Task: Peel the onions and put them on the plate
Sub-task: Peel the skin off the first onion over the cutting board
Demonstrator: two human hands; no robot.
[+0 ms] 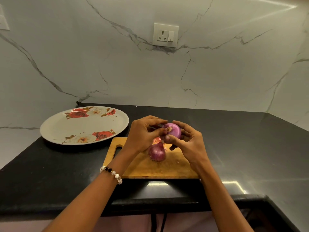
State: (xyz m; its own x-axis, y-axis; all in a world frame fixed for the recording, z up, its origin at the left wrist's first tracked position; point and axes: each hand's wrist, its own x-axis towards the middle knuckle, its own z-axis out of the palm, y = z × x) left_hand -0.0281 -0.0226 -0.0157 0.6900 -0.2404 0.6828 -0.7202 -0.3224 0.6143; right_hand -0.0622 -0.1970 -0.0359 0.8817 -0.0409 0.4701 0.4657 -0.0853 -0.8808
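Both hands hold one purple onion point(174, 130) above the wooden cutting board point(167, 168). My right hand point(189, 143) cups it from the right and below, thumb on its front. My left hand point(143, 133) pinches at the onion's dry root tuft with curled fingers. A second onion point(156, 153), still in its reddish skin, sits on the board just under my hands. A few pinkish skin scraps point(157, 140) lie behind it. The white plate point(66, 128) with red rose prints lies to the left on the black counter, with no onion on it.
The black counter point(242, 148) runs to a marble wall behind and turns a corner at the right. A wall socket point(165, 35) is above. The counter's front edge is close to my forearms. My left wrist wears a bead bracelet point(112, 174).
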